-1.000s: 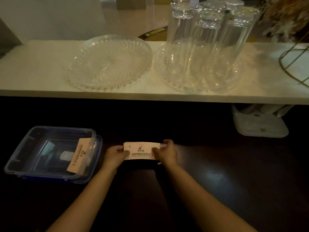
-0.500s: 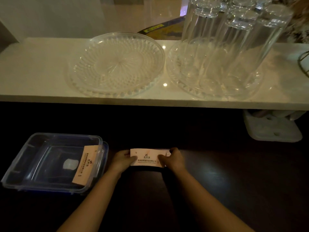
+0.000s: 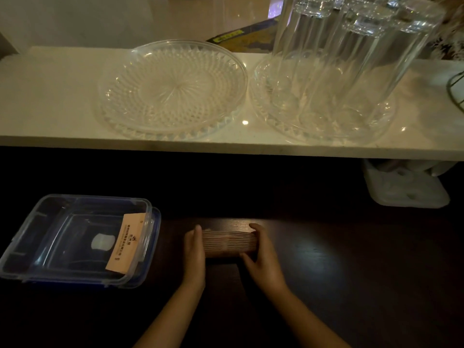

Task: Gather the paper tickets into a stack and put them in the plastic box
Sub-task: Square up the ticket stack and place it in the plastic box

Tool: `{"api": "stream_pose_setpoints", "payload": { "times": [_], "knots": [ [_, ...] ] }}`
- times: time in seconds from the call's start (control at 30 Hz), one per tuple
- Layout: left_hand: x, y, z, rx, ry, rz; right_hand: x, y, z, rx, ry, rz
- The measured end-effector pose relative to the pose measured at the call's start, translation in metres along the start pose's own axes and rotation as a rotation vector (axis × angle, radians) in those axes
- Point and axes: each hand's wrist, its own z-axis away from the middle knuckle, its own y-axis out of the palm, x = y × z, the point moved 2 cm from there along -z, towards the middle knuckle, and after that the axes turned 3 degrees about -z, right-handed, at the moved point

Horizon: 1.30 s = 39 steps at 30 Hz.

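Ticket stack (image 3: 229, 243) now stands on edge, no longer face-up; left hand (image 3: 194, 249) and right hand (image 3: 261, 254) clamp its ends, apparently squaring it. Plastic box (image 3: 27, 268) next.

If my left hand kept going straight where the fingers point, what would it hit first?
Probably nothing soon. The left hand points away along the dark tabletop, beside the ticket stack; beyond lies the shadow under the white shelf, where depth is unclear.

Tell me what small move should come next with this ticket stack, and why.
Probably carry the ticket stack left and lower it into the plastic box. Left hand and right hand already press its ends square, the box is open, and one ticket already lies inside.
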Motion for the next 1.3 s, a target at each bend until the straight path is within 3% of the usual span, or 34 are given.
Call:
{"api": "stream_pose_setpoints", "payload": {
  "times": [0.1, 0.23, 0.5, 0.77, 0.87, 0.93, 1.0, 1.1, 1.3],
  "knots": [
    [0.012, 0.008, 0.013, -0.043, 0.019, 0.034, -0.006, -0.011, 0.016, -0.007, -0.096, 0.058],
    [0.018, 0.02, 0.024, 0.049, 0.076, -0.015, -0.017, -0.011, 0.034, 0.002, -0.057, 0.104],
    [0.016, 0.021, 0.029, 0.079, 0.143, -0.004, -0.024, 0.008, 0.04, 0.026, -0.003, 0.117],
    [0.016, 0.014, 0.022, 0.17, 0.044, 0.084, -0.02, -0.007, 0.029, 0.07, -0.051, 0.378],
    [0.011, 0.002, 0.022, 0.187, 0.066, 0.15, -0.006, -0.014, 0.027, 0.132, 0.148, 0.064],
    [0.011, 0.003, 0.03, 0.233, 0.016, 0.172, 0.008, -0.015, 0.025, 0.202, 0.303, -0.273],
    [0.013, 0.008, 0.043, 0.25, -0.049, 0.125, 0.022, -0.012, 0.026, 0.248, 0.374, -0.438],
    [0.007, 0.013, 0.052, 0.119, -0.029, 0.096, 0.036, -0.01, 0.028, 0.265, 0.434, -0.534],
    [-0.015, 0.008, 0.067, 0.102, -0.055, 0.142, 0.039, -0.034, 0.03, 0.435, 0.497, -0.479]
  ]
}}
